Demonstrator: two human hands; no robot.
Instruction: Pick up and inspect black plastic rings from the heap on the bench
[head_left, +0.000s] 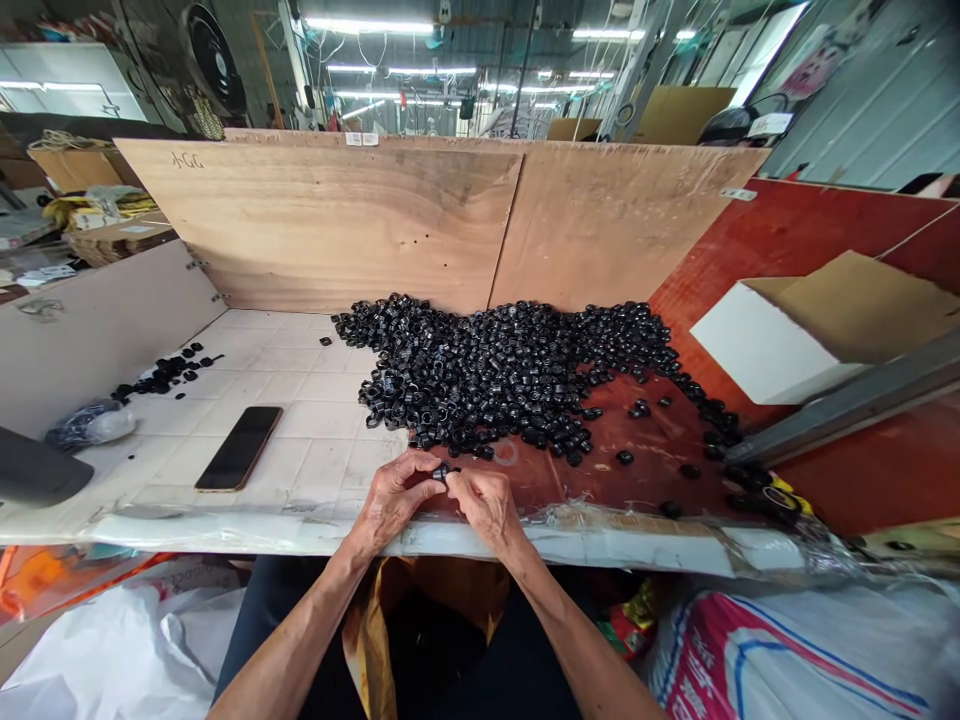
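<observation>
Near the front edge of the table, my left hand (pixel 401 490) pinches a small black ring-shaped plastic part (pixel 442 471) between thumb and fingers. My right hand (pixel 484 500) meets it from the other side, its fingers curled and closed against the same part. The fingers cover most of the part, so its exact shape is hard to make out. Just beyond both hands spreads a large heap of similar small black parts (pixel 480 370). Below the table edge, an open brown bag (pixel 375 640) sits between my legs with dark contents.
A phone (pixel 238 448) lies at the left, near a smaller group of black parts (pixel 169 374) and a plastic-wrapped bundle (pixel 91 424). Wooden boards (pixel 360 220) wall the back. On the right are a white carton (pixel 772 340), a metal bar (pixel 847 405) and yellow-handled scissors (pixel 787 492).
</observation>
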